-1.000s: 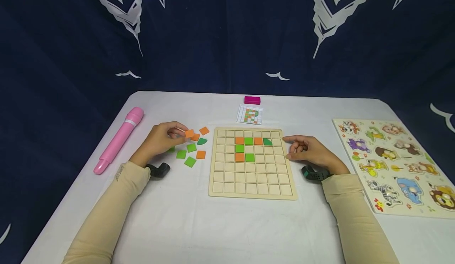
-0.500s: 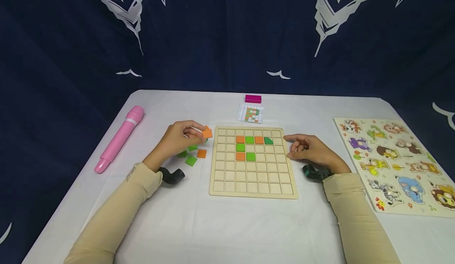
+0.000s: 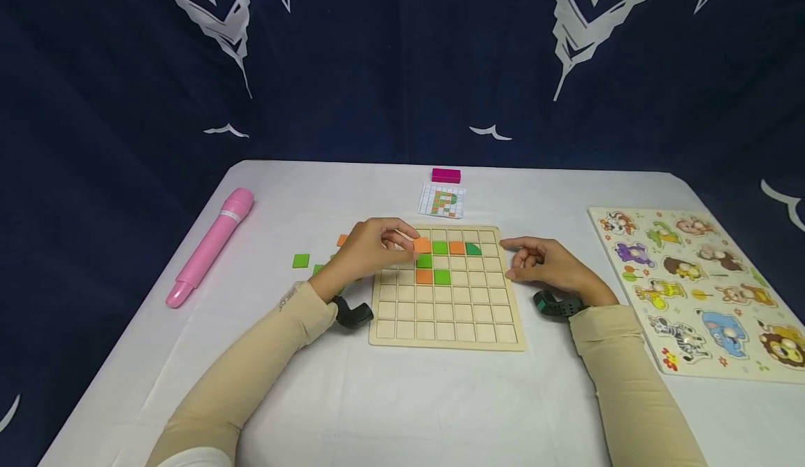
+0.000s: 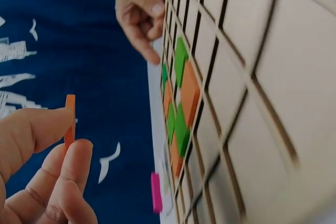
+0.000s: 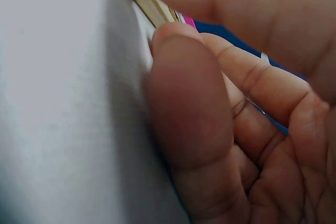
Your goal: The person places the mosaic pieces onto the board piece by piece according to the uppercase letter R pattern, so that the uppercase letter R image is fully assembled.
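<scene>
My left hand [image 3: 365, 252] pinches an orange square tile [image 4: 70, 103] between thumb and fingers, above the upper left part of the wooden grid board [image 3: 445, 331]. In the left wrist view the tile is edge-on and apart from the board. Orange and green square tiles and one dark green rounded tile [image 3: 473, 249] lie in the board's cells; the held tile overlaps the top left one in the head view. At the board's right edge rests my right hand [image 3: 546, 266], index finger and thumb touching the rim, other fingers loosely bent.
Loose tiles, including a green square [image 3: 301, 261], lie left of the board, partly hidden by the left hand. Behind the board are a pattern card [image 3: 441, 201] and a magenta block [image 3: 446, 175]. A pink microphone-like stick [image 3: 210, 247] lies left, an animal puzzle board [image 3: 692, 278] right.
My left hand has carried the orange tile rightward from the loose tiles to over the board, uncovering a green square at the left. The right hand stays at the board's edge.
</scene>
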The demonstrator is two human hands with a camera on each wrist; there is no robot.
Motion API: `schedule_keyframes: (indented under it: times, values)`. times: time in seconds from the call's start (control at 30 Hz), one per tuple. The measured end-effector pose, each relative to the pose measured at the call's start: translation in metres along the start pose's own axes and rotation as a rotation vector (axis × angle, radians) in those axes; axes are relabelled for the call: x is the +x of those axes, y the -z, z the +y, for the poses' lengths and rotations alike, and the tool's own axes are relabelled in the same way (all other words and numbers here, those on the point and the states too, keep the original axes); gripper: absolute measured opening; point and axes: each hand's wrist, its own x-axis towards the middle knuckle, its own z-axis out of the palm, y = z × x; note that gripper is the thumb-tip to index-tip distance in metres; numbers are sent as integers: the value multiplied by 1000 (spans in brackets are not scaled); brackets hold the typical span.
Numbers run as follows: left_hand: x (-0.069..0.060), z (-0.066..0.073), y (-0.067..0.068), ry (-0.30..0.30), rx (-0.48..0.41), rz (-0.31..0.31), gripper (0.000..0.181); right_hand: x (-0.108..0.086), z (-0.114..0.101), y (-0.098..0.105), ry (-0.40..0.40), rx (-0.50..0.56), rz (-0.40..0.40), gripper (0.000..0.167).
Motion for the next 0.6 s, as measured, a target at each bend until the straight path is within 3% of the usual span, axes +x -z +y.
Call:
schedule_keyframes:
  times: [0.3,0.6]
  values:
    - [17,9,-28,-47,-22,-58,29,0,-1,-1,1,-2,4,61]
    - [23,13,-40,-51,-1,-71,28,-1,-2,-1,-7,7,1,61]
